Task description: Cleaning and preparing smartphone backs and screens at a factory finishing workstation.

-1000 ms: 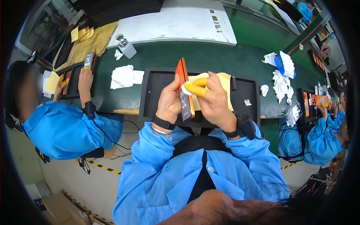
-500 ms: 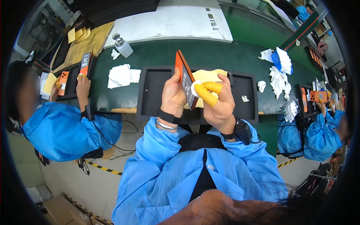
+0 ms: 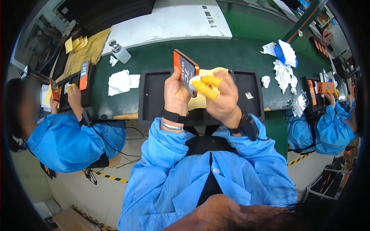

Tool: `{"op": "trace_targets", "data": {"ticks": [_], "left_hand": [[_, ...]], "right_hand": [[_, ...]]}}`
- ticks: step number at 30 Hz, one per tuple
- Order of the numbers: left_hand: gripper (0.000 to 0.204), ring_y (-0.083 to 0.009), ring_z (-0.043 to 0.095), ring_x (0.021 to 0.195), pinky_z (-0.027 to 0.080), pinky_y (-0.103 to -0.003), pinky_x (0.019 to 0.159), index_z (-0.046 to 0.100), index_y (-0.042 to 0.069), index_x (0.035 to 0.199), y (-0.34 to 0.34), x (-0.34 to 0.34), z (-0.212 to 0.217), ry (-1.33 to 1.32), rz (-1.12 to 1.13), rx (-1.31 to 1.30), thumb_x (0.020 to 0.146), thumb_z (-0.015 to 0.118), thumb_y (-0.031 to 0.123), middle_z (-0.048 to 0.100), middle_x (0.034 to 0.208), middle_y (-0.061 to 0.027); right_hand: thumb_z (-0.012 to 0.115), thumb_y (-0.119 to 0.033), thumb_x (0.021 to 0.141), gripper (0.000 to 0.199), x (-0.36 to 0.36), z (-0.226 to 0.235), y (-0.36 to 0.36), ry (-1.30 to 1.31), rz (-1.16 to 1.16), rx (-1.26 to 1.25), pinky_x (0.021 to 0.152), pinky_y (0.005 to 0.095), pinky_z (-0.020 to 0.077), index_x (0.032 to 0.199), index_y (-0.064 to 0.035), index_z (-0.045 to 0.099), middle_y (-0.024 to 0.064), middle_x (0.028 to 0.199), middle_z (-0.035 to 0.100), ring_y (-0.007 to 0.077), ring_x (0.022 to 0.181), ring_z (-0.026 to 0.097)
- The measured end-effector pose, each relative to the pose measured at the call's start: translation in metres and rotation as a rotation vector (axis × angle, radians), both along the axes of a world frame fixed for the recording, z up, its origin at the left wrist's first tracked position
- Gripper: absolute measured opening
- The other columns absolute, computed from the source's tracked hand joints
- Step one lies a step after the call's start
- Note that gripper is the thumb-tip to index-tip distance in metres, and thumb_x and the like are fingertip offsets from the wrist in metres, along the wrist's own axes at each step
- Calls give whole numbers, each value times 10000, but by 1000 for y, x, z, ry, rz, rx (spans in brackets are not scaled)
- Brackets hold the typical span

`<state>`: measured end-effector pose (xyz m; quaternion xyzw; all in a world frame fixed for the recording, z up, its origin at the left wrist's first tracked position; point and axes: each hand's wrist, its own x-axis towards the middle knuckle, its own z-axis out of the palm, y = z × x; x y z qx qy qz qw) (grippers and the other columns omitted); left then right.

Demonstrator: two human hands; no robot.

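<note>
My left hand [image 3: 175, 95] grips an orange smartphone [image 3: 185, 69] by its lower left edge, thumb along the side. The phone is held tilted above the tray, its dark printed front turned toward my right hand. Yellow finger cots cover the thumb and forefinger of my right hand [image 3: 225, 98], which is slightly blurred. Between those fingertips a small white wipe [image 3: 195, 79] is pinched against the phone's right side. Beneath both hands, a yellow cloth [image 3: 197, 103] lies in the middle of a black tray [image 3: 143, 104].
White wipes [image 3: 120, 82] and a pump bottle [image 3: 121, 54] stand left on the green table. Crumpled tissues [image 3: 283, 77], a blue tissue pack [image 3: 287, 54] and a clear plastic bag [image 3: 299, 104] lie right. Co-workers in blue sit on both sides, handling phones.
The phone has turned so more of its dark front shows, and the right hand with the wipe has shifted slightly up and left. The left co-worker has lifted a phone.
</note>
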<state>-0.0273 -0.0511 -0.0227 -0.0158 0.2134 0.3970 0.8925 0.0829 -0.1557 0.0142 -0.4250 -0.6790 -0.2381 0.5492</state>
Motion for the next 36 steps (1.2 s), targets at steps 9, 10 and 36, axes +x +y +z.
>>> {"op": "trace_targets", "data": {"ticks": [9, 10, 36], "left_hand": [[255, -252, 699, 837, 605, -390, 741, 586, 28, 1119, -6, 0, 6, 91, 32, 51, 1064, 499, 261, 680, 944, -133], [274, -254, 698, 835, 600, -389, 732, 581, 19, 1133, -6, 2, 0, 98, 47, 74, 1065, 497, 271, 681, 948, -130], [133, -197, 676, 881, 578, -363, 803, 521, -14, 1090, -15, 6, 8, 423, 429, 439, 1052, 516, 114, 652, 1035, -127]], "right_hand": [[652, -51, 559, 500, 0, -19, -9, -34, 73, -68, 661, 376, 483, 1043, -55, 774, 63, 970, 682, 267, 709, 545], [657, -48, 572, 486, 3, -14, -3, -52, 70, -35, 663, 379, 480, 1043, -58, 776, 59, 961, 681, 268, 716, 544], [635, -92, 676, 373, 9, -9, -45, -212, -268, -295, 735, 368, 450, 1017, -115, 785, 0, 872, 639, 207, 747, 535]]}}
